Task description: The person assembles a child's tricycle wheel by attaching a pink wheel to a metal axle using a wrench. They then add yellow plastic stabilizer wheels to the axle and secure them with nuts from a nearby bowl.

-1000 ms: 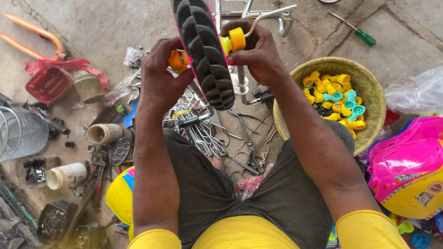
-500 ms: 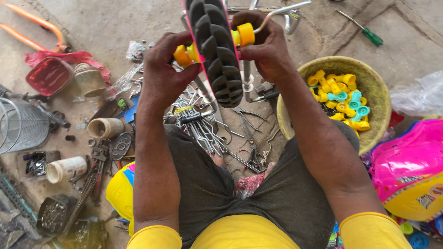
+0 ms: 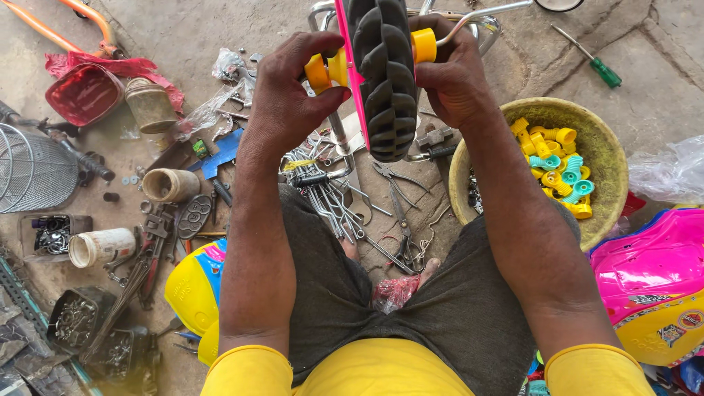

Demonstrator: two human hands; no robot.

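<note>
Since a second ago, we are tilting the black-treaded wheel closer. Our left hand and right hand are gripping yellow hub caps already seated on both sides; pressing home seems left.

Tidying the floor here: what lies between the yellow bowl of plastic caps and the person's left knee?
In the head view, between bowl and left knee: wrenches and pliers.
</note>
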